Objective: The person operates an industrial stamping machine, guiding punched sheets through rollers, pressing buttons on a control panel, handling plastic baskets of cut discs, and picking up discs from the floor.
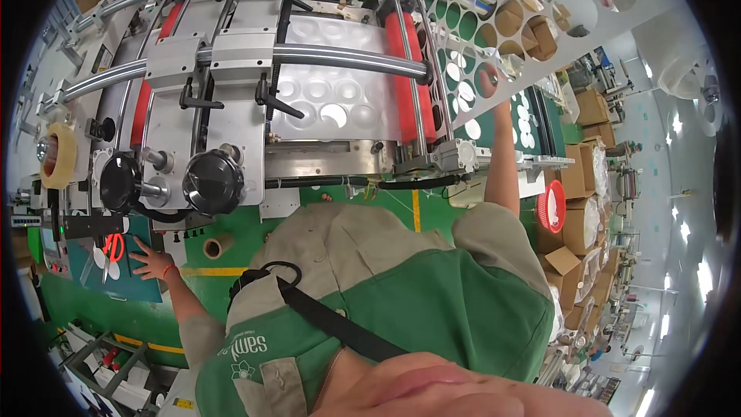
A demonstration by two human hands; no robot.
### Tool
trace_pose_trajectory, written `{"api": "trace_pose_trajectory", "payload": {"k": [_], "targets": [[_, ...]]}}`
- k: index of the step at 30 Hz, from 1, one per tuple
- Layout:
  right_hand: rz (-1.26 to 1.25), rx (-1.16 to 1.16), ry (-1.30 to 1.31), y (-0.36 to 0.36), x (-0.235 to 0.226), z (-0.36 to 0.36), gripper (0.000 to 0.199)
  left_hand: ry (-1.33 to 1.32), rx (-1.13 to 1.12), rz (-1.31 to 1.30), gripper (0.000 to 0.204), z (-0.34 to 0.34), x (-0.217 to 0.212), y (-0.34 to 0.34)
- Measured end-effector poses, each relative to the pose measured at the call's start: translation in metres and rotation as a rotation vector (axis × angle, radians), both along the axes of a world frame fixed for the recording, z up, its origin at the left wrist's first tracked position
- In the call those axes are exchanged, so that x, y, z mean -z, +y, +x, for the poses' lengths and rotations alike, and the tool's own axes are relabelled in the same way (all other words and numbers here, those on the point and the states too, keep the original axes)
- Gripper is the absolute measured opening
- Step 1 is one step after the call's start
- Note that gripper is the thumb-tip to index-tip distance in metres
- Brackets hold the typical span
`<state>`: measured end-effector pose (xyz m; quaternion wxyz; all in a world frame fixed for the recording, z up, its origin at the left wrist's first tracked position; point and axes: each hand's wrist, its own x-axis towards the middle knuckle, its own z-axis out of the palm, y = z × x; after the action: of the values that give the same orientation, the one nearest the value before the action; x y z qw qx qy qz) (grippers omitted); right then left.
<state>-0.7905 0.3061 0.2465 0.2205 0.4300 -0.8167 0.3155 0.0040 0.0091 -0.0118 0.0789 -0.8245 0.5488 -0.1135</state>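
My left hand (153,260) is open with its fingers spread, at the edge of a blue-green work surface (135,288). Beside its fingertips lie orange-handled scissors (114,247) and a few white discs. My right arm is stretched forward to the upper right. My right hand (489,79) is partly covered by a thin translucent sheet with round holes (567,47), so its grip cannot be made out. White discs (465,95) lie on the green conveyor belt (485,118) near that hand. In the machine before me, a whitish web with circles (309,81) runs toward a red roller (405,77).
Steel rods (347,58), clamp levers and black knobs (213,182) of the machine stand close in front. A roll of tape (58,156) sits at its left. On the right are a red basket (551,206) and several cardboard boxes (580,236).
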Motion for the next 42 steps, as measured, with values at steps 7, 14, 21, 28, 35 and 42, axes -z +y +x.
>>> {"api": "trace_pose_trajectory", "payload": {"k": [7, 14, 21, 28, 35, 42], "targets": [[-0.233, -0.643, -0.345, -0.105, -0.113, 0.006, 0.056, 0.055, -0.025, 0.009, 0.089, -0.003, -0.005, -0.001], [0.084, -0.406, -0.036, -0.13, -0.16, 0.047, 0.031, 0.124, -0.057, 0.027, 0.088, -0.003, -0.006, 0.003], [-0.207, -0.169, -0.517, -0.093, -0.076, 0.007, 0.038, 0.113, -0.077, 0.076, 0.083, -0.009, -0.015, 0.002], [0.104, -0.253, -0.703, -0.111, -0.066, 0.046, 0.052, 0.173, -0.085, 0.088, 0.085, -0.013, -0.02, 0.0], [-0.141, -0.073, -0.22, -0.1, -0.033, -0.002, 0.052, 0.188, -0.062, 0.045, 0.089, -0.014, -0.02, 0.0], [-0.369, -0.124, -0.561, -0.109, 0.005, 0.005, 0.027, 0.194, -0.073, 0.05, 0.092, -0.012, -0.018, 0.001]]}}
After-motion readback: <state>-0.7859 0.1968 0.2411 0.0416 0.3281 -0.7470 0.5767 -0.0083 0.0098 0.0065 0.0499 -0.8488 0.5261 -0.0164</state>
